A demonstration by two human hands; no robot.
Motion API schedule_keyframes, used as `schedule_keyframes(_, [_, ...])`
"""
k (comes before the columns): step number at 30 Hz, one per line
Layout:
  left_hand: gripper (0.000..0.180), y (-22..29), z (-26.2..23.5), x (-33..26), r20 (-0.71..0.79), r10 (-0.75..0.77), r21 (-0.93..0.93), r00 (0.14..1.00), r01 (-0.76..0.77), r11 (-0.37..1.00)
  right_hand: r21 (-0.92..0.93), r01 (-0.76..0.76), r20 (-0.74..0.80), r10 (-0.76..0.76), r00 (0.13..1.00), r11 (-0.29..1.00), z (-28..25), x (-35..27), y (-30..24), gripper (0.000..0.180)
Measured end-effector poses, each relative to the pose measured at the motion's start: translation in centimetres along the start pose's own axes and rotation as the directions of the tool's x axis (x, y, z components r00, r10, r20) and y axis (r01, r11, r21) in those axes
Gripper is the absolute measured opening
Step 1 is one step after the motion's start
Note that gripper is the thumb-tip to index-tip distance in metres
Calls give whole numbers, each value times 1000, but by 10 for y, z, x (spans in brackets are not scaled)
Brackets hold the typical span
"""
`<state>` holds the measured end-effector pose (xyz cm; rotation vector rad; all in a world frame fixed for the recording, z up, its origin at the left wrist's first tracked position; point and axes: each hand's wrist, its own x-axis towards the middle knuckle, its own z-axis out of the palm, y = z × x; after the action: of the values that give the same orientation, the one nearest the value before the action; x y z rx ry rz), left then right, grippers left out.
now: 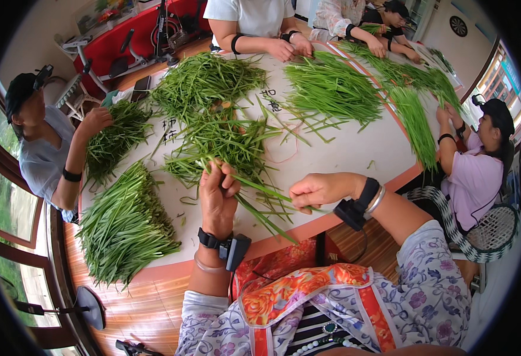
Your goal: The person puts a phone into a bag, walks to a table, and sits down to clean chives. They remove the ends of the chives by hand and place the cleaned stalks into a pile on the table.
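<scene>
The garlic chives in the worker's grip are long, flat, fresh green strands, paler toward the end at the left hand and deeper green along the blades. They are held up over the near side of the pale bench, slanting down to the right. A few strands run taut across to the right hand, while others droop loose beneath them, splayed, their tips over the bench's pink border.

The left fingers are closed nearly together, thumb and forefinger pinching the bunch near its paler end, palm turned toward the worker. The right fingers are curled in tight, with no gap I can see, nipping a strand or two; a bit of green pokes out below them. Exactly how many they have, I can't tell.

Just beyond the left hand lies a tangled heap, strands pointing every way, with a bigger messy pile behind it. To the worker's left sits a dense, combed stack, blades aligned, hanging over the bench edge. Farther off to the right, another neat pile lies in front of a co-worker in white.
</scene>
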<state>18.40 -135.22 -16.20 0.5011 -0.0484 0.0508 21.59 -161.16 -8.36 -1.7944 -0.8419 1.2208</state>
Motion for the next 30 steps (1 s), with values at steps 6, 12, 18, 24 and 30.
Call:
schedule_keyframes(6, [10, 6, -7, 2, 38, 34, -117, 999, -29, 993, -586, -168, -401, -104, 910, 793, -74, -30, 7, 14])
schedule_keyframes(12, [11, -7, 6, 1, 137, -83, -7, 987, 84, 996, -438, -654, -884, -163, 439, 617, -148, -4, 17, 16])
schedule_keyframes(18, [16, -1, 14, -6, 83, -168, 41, 982, 165, 985, -403, -764, -910, -127, 396, 504, -165, 22, 39, 26])
schedule_keyframes(24, [20, -3, 20, -6, 82, -220, 87, 972, 213, 973, -386, -738, -921, -193, 337, 554, -178, 23, 63, 19])
schedule_keyframes(30, [20, -5, 16, -4, 121, -258, 159, 958, 238, 958, -419, -430, -899, -299, 320, 800, -169, 15, 53, 12])
